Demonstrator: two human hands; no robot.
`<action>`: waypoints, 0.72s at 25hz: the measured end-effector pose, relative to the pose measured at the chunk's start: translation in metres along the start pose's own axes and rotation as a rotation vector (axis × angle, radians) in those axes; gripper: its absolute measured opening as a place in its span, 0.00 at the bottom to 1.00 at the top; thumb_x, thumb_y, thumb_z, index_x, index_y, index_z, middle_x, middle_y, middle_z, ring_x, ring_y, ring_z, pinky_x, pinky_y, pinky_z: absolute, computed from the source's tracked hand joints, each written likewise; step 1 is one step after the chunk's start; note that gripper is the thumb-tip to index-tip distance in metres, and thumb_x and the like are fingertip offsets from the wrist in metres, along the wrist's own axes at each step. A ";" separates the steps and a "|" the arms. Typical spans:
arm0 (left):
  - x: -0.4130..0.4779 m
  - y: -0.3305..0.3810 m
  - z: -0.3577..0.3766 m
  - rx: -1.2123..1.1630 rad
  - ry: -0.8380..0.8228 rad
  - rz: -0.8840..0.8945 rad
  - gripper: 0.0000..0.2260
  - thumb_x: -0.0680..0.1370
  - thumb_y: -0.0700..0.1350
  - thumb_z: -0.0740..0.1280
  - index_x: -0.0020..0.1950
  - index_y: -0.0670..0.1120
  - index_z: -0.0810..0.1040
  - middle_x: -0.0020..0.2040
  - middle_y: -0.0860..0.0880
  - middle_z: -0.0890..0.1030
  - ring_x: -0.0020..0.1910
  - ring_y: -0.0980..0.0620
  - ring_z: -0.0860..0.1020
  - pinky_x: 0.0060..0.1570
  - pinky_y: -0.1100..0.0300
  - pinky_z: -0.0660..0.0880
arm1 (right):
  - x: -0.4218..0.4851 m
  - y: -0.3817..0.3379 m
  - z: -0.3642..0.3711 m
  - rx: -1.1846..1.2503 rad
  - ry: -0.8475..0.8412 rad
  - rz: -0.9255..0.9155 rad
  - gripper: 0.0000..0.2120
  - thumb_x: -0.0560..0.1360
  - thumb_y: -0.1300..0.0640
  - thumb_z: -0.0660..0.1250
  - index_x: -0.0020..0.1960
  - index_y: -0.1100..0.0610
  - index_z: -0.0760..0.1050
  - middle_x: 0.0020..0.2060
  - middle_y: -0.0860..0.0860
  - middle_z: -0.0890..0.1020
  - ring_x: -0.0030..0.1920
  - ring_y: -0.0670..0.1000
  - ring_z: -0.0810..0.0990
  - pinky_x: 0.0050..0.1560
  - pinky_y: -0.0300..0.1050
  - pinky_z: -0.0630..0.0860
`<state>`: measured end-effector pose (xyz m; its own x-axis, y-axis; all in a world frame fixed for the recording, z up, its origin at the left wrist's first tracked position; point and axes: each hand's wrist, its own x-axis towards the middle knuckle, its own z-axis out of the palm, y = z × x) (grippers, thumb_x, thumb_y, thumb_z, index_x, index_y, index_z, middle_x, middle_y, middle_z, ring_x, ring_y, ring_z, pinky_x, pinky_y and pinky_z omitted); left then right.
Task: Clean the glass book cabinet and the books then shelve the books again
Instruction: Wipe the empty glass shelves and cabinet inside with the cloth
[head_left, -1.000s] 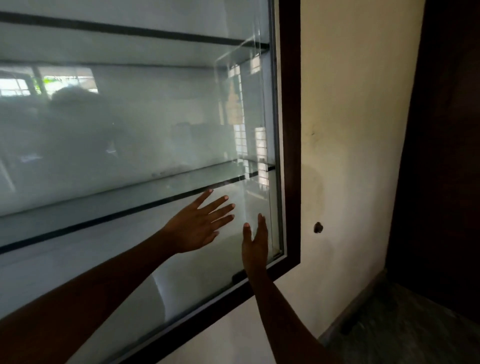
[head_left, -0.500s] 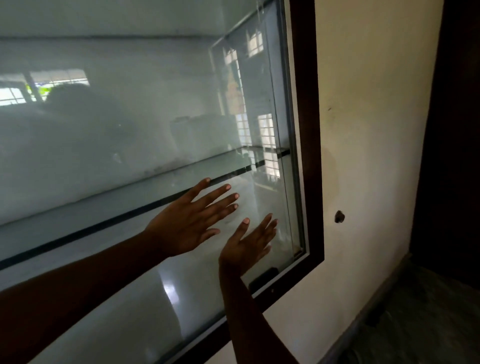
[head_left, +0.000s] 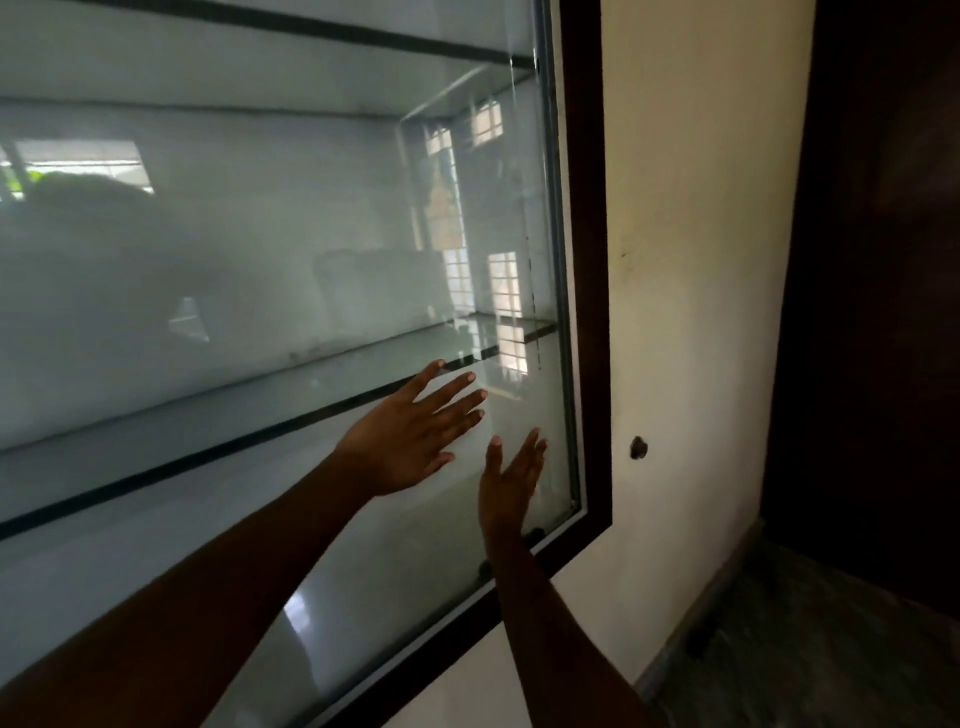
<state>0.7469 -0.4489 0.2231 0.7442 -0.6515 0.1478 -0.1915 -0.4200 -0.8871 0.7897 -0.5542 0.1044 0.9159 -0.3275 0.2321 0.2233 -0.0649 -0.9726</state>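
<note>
Sliding the glass pane (head_left: 260, 260) likely wants even, flat pressure — left grip (head_left: 410, 441) and right grip (head_left: 511, 483) both splayed open, holding nothing (near the dark frame (head_left: 587, 260)) — so push low, steadily.

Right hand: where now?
Head view, lower centre: right hand near the lower right corner of the clear glass cabinet pane, between the left hand and the dark brown frame.

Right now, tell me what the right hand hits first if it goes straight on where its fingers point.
Probably the glass door, just left of its metal frame: the right hand aims its fingers up at the pane. Depth is unclear; they may already touch.
</note>
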 end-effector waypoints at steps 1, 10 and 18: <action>-0.002 0.000 -0.008 -0.054 0.022 -0.007 0.23 0.82 0.54 0.46 0.76 0.48 0.56 0.77 0.44 0.52 0.76 0.42 0.47 0.72 0.41 0.36 | -0.002 -0.004 -0.015 -0.005 -0.107 0.000 0.33 0.77 0.38 0.52 0.76 0.53 0.49 0.76 0.54 0.52 0.75 0.55 0.52 0.72 0.53 0.53; -0.224 0.097 -0.083 -0.776 0.092 -0.681 0.20 0.82 0.58 0.49 0.66 0.53 0.73 0.69 0.53 0.70 0.71 0.53 0.65 0.71 0.51 0.56 | -0.121 -0.060 -0.069 -0.108 -0.737 -0.305 0.16 0.77 0.61 0.65 0.64 0.55 0.71 0.57 0.51 0.76 0.55 0.49 0.75 0.57 0.38 0.71; -0.466 0.169 -0.184 -0.629 -0.155 -1.452 0.24 0.79 0.64 0.49 0.64 0.52 0.73 0.63 0.52 0.75 0.62 0.55 0.70 0.62 0.57 0.70 | -0.282 -0.092 0.013 -0.010 -1.418 -0.441 0.13 0.77 0.60 0.64 0.61 0.54 0.75 0.58 0.47 0.76 0.54 0.45 0.75 0.47 0.21 0.66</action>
<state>0.2499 -0.3329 0.0850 0.5699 0.5695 0.5924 0.5154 -0.8092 0.2821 0.5154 -0.4433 0.1282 0.3320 0.8891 0.3151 0.5663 0.0792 -0.8204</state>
